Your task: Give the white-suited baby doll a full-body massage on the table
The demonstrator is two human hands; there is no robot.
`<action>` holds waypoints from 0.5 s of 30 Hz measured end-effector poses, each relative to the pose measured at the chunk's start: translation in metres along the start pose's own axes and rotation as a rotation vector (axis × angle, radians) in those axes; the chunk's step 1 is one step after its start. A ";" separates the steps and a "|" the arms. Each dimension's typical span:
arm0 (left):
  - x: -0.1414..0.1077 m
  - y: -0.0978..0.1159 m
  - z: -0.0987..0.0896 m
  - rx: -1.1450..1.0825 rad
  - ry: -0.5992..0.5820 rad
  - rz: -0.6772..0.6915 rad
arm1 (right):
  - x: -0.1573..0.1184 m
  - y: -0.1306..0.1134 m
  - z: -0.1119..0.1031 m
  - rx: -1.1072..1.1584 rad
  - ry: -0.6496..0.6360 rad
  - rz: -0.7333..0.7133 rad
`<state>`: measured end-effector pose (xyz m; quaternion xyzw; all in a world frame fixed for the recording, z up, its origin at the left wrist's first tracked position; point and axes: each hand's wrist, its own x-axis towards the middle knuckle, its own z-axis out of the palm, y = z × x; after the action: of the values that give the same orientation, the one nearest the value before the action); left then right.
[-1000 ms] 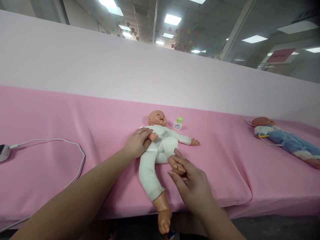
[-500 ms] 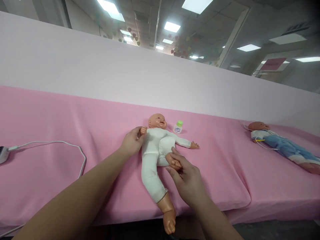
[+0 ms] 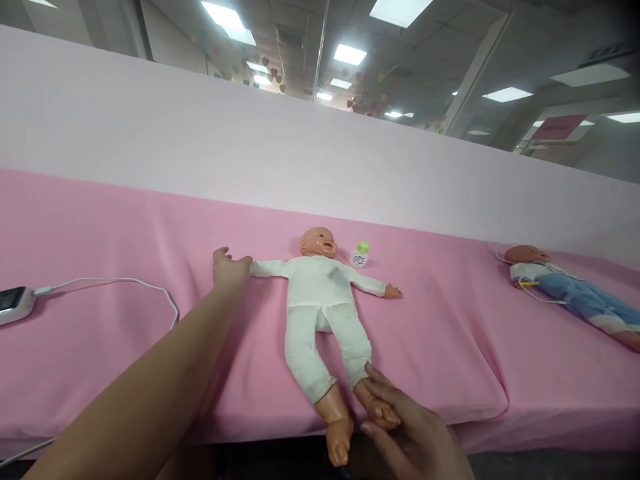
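Observation:
A baby doll in a white cloth body lies on its back on the pink-covered table. Its head points to the wall, and its feet hang at the front edge. My left hand is closed around the doll's hand at the end of the outstretched arm on the left; that doll hand is hidden. With my right hand I hold the doll's lower leg and foot on the right, thumb below and fingers above. A small clear bottle with a green cap stands beside the doll's head.
On the far right lies a second doll in blue and white clothes with thin tubing on it. At the left edge sits a white device with a screen, its white cable running across the cloth. A white wall rises behind.
My left hand has moved left, stretching the doll's arm out from beside its head. My right hand has come down toward me, straightening the doll's bent leg.

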<state>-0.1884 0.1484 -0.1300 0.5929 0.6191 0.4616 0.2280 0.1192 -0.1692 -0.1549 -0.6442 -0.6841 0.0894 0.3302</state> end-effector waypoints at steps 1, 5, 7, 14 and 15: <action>0.000 0.002 -0.002 0.011 0.038 -0.074 | -0.001 -0.002 0.000 -0.019 -0.015 -0.016; -0.003 0.011 -0.005 0.139 0.062 -0.173 | 0.000 -0.010 0.001 -0.041 -0.011 -0.055; -0.006 0.015 -0.004 0.228 0.050 -0.127 | 0.002 -0.013 0.002 -0.018 0.019 -0.059; -0.037 0.062 0.014 0.265 0.007 0.234 | 0.013 -0.021 -0.006 0.056 -0.077 -0.062; -0.042 0.072 0.022 0.265 -0.043 0.295 | 0.015 -0.023 -0.009 0.071 -0.092 -0.061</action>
<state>-0.1244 0.1061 -0.0903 0.7116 0.5760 0.3918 0.0909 0.1060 -0.1616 -0.1300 -0.6062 -0.7143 0.1331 0.3234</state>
